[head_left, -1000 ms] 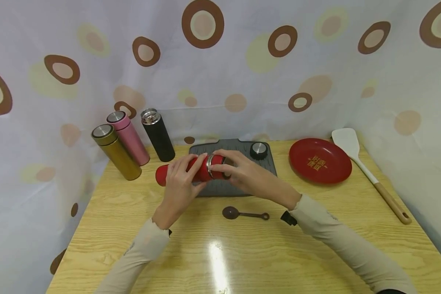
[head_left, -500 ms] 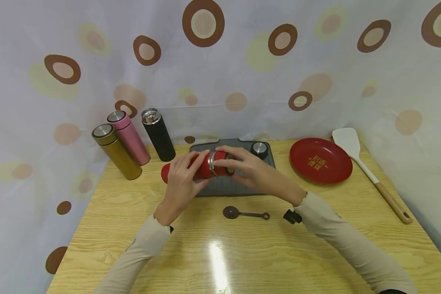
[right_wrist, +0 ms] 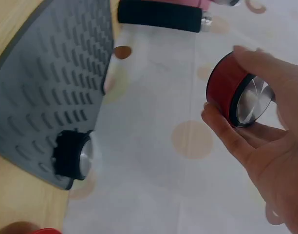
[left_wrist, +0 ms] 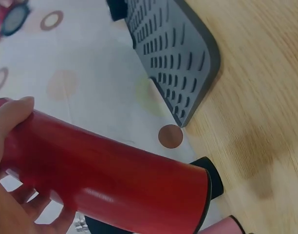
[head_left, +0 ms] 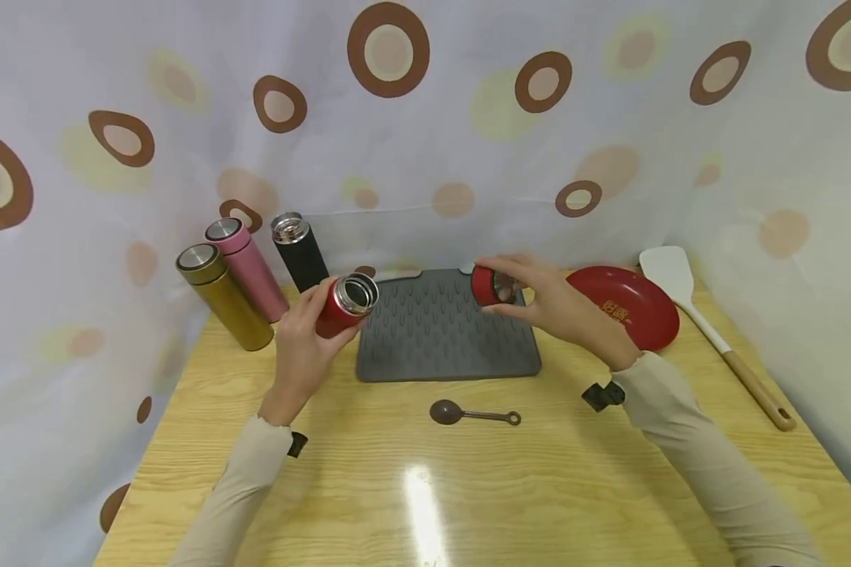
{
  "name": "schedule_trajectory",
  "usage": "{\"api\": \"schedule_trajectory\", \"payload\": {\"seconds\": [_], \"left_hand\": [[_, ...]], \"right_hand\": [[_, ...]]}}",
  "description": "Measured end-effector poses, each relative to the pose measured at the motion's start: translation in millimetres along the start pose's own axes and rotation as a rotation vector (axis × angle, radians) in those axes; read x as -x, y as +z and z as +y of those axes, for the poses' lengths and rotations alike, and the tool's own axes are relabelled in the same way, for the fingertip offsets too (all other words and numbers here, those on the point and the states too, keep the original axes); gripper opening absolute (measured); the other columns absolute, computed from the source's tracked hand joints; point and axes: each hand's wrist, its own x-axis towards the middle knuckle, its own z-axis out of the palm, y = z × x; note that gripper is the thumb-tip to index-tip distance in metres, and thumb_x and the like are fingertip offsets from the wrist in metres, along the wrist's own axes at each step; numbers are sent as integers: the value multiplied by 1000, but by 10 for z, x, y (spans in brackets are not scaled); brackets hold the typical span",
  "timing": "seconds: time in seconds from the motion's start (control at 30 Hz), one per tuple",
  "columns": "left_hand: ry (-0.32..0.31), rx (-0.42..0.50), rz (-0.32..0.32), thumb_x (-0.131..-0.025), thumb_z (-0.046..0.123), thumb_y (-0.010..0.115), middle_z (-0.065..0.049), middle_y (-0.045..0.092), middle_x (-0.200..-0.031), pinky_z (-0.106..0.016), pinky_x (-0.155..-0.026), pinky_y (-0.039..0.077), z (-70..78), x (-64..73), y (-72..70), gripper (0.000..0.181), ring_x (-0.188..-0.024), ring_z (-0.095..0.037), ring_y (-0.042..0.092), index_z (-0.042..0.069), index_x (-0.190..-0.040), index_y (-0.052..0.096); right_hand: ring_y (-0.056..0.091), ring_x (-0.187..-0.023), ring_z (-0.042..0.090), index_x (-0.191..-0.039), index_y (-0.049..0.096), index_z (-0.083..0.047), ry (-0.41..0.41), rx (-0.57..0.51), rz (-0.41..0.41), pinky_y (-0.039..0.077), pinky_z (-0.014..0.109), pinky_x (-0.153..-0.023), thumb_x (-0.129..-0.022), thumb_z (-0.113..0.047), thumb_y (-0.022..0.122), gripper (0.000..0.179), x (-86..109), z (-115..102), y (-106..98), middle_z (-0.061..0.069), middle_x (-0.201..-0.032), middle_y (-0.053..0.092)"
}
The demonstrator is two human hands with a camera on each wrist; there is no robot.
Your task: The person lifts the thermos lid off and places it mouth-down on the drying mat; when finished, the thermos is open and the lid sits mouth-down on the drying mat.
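Observation:
A red thermos bottle, its steel mouth uncovered, is gripped by my left hand at the left edge of the grey ridged mat. In the left wrist view the red bottle is tilted, fingers and thumb round its upper part. My right hand pinches the red lid between thumb and fingers above the mat's right side. The right wrist view shows the lid with its steel top facing the palm. Behind it on the mat sits a black lid, mostly hidden by my right hand in the head view.
At the left stand a gold thermos, a pink thermos and a lidless black thermos. A brown spoon lies before the mat. On the right are a red plate and a white spatula with a wooden handle.
The red lid has come off the bottle. My left hand has moved left with the bottle, its mouth turned up toward the head camera; my right hand has moved right with the lid.

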Motion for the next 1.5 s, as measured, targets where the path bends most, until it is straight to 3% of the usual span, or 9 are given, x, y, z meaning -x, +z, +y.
{"api": "schedule_trajectory", "payload": {"seconds": [0.13,0.23,0.4,0.57,0.77,0.9,1.07,1.23,1.5], "left_hand": [[-51,91,38,-78,14,94,-17,65,-136,-57,-101,55,-54,-28,-5,76,-124,-36,61,10,-145,59],[-95,145,64,-79,12,93,-16,66,-135,-56,-102,55,-98,-41,-27,75,-123,-32,61,11,-145,59],[-156,213,83,-82,11,91,-16,65,-133,-55,-102,55,-168,-81,-77,74,-123,-29,60,12,-147,58],[-228,265,112,-85,13,89,-13,64,-137,-49,-105,54,-251,-130,-122,74,-124,-23,61,14,-151,55],[-280,315,176,-84,13,89,-11,64,-134,-28,-103,55,-334,-175,-164,73,-117,-21,66,14,-150,57],[-304,338,202,-85,14,89,-9,65,-135,-26,-103,54,-388,-195,-163,70,-118,-20,67,12,-149,58],[-330,344,239,-86,14,88,-9,65,-134,-27,-100,56,-472,-225,-159,69,-116,-21,67,12,-148,58],[-366,324,245,-88,20,87,-8,64,-136,-27,-102,55,-556,-248,-152,67,-119,-22,66,13,-148,57],[-427,312,266,-87,24,87,-7,64,-138,-30,-106,53,-678,-254,-128,69,-121,-18,62,15,-149,57]], "right_hand": [[60,-94,16,-152,48,-15,134,-20,-52,56,37,-82,-91,-31,84,73,39,136,77,1,-108,63],[63,-101,20,-149,49,-13,203,-8,-57,58,42,-83,-91,-36,83,72,71,226,107,5,-122,64],[62,-112,31,-151,51,-5,236,101,-60,60,48,-88,-89,-30,85,75,119,393,134,20,-143,56],[60,-103,32,-147,54,4,255,138,-99,57,45,-84,-86,-19,87,73,133,576,219,22,-131,57],[59,-99,29,-148,55,3,324,104,-175,53,42,-84,-87,-21,87,73,118,792,387,15,-117,64],[60,-97,28,-139,61,6,318,146,-188,55,44,-86,-84,-20,89,66,110,890,530,15,-111,68],[63,-100,29,-133,63,8,328,227,-209,56,46,-89,-84,-23,89,64,96,898,663,19,-117,69],[64,-101,30,-136,61,9,376,274,-217,56,47,-91,-84,-22,89,66,52,829,689,21,-119,69],[64,-99,32,-137,59,11,381,310,-214,56,48,-88,-87,-23,87,66,64,787,723,23,-116,65]]}}
